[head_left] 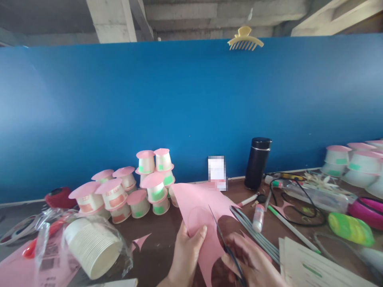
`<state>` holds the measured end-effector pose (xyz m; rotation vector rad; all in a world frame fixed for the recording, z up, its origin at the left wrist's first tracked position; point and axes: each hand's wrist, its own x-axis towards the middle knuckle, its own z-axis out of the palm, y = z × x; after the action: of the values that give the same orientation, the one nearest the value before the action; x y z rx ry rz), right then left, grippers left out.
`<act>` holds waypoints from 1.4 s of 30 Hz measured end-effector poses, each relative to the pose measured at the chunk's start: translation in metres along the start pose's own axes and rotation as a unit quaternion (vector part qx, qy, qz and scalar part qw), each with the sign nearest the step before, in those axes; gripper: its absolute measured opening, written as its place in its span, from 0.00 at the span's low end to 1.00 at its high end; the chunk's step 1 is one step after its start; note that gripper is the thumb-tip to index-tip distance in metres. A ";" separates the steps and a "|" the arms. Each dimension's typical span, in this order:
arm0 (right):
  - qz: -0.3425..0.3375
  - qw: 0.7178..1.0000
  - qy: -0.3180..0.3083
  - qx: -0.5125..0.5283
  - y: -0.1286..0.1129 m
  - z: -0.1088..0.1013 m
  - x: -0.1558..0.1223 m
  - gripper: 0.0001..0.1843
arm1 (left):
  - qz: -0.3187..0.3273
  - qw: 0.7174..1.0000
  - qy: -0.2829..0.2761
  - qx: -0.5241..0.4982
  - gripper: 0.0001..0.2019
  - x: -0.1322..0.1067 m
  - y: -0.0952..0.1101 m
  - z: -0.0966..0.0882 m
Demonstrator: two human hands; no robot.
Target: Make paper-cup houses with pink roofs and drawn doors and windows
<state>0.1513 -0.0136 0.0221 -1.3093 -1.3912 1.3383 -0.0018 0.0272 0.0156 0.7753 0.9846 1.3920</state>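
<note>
A sheet of pink paper [191, 195] with curved cut-outs along its right side is held up over the table. My left hand [187, 249] grips its lower left edge, thumb pressed on the front. Faint round outlines show on the sheet near that thumb. In my right hand [248, 255] is a pair of dark scissors [221, 233], its blades lying across the paper to the right of my left thumb. How far the blades are apart I cannot tell. A pink paper scrap [140, 241] lies on the table left of my left hand.
Paper cups with pink paper tops [154, 183] stand stacked at the back left, more at far right. Stacked plain cups [94, 247] lie in plastic at front left. A black bottle [257, 163], glue stick [258, 218], grey rods [254, 231] and cables lie rightward. A blue partition [191, 107] closes the back.
</note>
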 end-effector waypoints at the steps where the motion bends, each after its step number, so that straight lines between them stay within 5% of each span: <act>1: 0.003 1.000 0.001 -0.004 0.000 0.000 0.000 0.21 | 0.000 1.000 0.001 -0.002 0.35 0.001 -0.001 -0.001; 18: 0.014 0.998 -0.001 -0.062 0.006 0.003 0.002 0.21 | -0.045 0.994 -0.076 -0.069 0.30 -0.003 0.019 -0.001; 30: -0.016 1.000 0.008 -0.021 -0.006 0.001 -0.001 0.20 | -0.020 0.999 -0.005 0.046 0.27 0.002 0.016 -0.008; 42: -0.039 0.999 0.020 -0.001 -0.010 0.000 -0.004 0.20 | -0.031 0.998 -0.057 0.019 0.30 0.002 0.012 -0.006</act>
<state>0.1502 -0.0165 0.0328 -1.2627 -1.4020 1.2536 -0.0130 0.0295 0.0237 0.8359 0.9414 1.2643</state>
